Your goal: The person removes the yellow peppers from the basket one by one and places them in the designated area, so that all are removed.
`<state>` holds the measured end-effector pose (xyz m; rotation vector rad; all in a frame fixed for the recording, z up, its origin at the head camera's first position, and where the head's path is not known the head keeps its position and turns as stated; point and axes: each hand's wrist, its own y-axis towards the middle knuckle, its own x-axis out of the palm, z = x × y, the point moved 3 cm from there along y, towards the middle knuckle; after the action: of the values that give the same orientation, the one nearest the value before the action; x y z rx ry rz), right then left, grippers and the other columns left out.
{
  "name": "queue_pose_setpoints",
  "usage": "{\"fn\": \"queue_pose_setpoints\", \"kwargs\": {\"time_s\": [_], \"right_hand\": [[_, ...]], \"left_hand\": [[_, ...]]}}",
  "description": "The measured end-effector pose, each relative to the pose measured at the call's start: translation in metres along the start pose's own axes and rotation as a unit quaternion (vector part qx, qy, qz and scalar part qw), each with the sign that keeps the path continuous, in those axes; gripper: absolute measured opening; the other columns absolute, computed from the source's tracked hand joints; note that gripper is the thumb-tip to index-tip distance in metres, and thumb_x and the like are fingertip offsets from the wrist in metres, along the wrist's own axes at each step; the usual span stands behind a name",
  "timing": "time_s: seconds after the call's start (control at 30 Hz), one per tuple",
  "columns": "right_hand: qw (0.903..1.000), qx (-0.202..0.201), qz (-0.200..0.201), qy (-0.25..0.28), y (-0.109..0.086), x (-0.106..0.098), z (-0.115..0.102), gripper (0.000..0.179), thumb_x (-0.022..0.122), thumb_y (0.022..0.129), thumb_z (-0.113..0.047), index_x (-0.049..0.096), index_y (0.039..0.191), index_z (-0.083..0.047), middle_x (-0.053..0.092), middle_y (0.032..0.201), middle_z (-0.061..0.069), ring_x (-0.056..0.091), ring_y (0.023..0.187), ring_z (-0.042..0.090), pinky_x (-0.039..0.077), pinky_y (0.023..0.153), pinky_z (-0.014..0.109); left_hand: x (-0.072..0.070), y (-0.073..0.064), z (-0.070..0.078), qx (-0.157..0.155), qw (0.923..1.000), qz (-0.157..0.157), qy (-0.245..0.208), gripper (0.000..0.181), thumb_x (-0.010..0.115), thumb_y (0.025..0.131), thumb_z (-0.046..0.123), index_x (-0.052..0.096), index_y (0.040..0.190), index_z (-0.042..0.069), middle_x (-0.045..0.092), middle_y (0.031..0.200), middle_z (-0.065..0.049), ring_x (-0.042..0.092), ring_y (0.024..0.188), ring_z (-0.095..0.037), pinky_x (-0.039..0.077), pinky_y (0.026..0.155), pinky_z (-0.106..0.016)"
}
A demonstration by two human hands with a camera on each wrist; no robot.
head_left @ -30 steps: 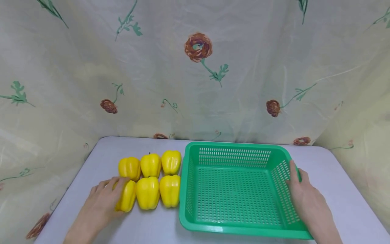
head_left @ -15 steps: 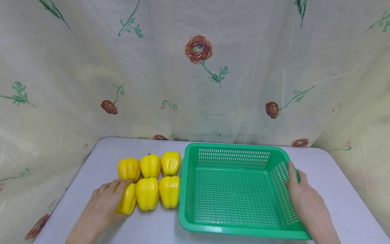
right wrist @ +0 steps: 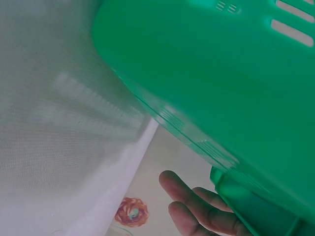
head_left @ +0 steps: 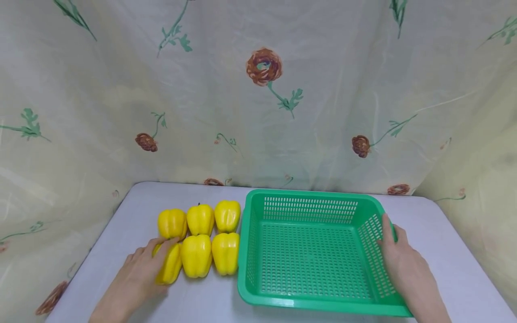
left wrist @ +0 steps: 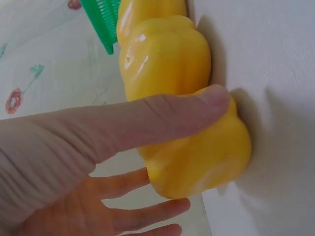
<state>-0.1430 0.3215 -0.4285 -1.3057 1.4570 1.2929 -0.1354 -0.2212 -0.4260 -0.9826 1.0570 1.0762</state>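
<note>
My left hand (head_left: 135, 273) holds the front-left yellow bell pepper (head_left: 173, 265), which leans slightly to one side. In the left wrist view the thumb (left wrist: 162, 118) lies across this pepper (left wrist: 211, 152), with the other fingers on its far side, partly hidden. Two more yellow bell peppers stand beside it, the nearer one (head_left: 196, 256) close to its right side. Over at the right, my right hand (head_left: 409, 264) grips the side rim of a green plastic basket (head_left: 323, 306), thumb toward the inside. The right wrist view shows its fingers (right wrist: 216, 216) below the basket's outer wall (right wrist: 206, 88).
Behind the front peppers runs a back row of three yellow bell peppers (head_left: 200, 220). The basket stands close against the right end of both rows, its perforated floor (head_left: 311, 260) bare. All rest on a white-covered table (head_left: 202, 300), with a flowered curtain (head_left: 307, 148) behind.
The left hand's fingers have shifted right over the top of the front-left pepper, which has gone from upright to leaning. The right hand stays on the basket rim.
</note>
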Motion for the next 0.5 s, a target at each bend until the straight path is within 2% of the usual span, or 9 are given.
{"fn": "queue_pose_setpoints", "kwargs": {"time_s": [0.2,0.37,0.5], "right_hand": [[0.9998,-0.009,0.018,-0.003,-0.0009,0.0014,-0.0006,0.078,0.059,0.108,-0.006,0.01,0.168,0.006,0.045,0.141,0.051,0.069,0.074,0.056,0.055,0.059,0.064],[1.0,-0.002,0.008,-0.005,-0.0008,0.0006,-0.001,0.078,0.057,0.109,-0.006,0.008,0.168,0.005,0.044,0.142,0.051,0.069,0.073,0.054,0.056,0.06,0.063],[1.0,0.0,0.001,-0.007,-0.0005,0.0,-0.0014,0.078,0.057,0.109,-0.007,0.007,0.169,0.005,0.043,0.143,0.051,0.069,0.074,0.054,0.056,0.06,0.063]], "left_hand": [[0.001,-0.0012,-0.003,-0.008,0.9997,0.007,0.023,0.108,0.105,0.065,0.022,0.048,0.157,0.015,0.057,0.15,-0.021,0.061,0.124,-0.048,0.05,0.104,-0.071],[0.0026,-0.0012,-0.0029,-0.007,0.9992,0.02,0.035,0.099,0.102,0.072,0.025,0.051,0.155,0.012,0.061,0.146,-0.02,0.061,0.124,-0.048,0.05,0.105,-0.072],[0.0031,-0.0025,-0.0028,-0.011,0.9993,0.022,0.028,0.1,0.102,0.071,0.024,0.05,0.155,0.013,0.059,0.148,-0.02,0.06,0.125,-0.049,0.049,0.105,-0.072]]}}
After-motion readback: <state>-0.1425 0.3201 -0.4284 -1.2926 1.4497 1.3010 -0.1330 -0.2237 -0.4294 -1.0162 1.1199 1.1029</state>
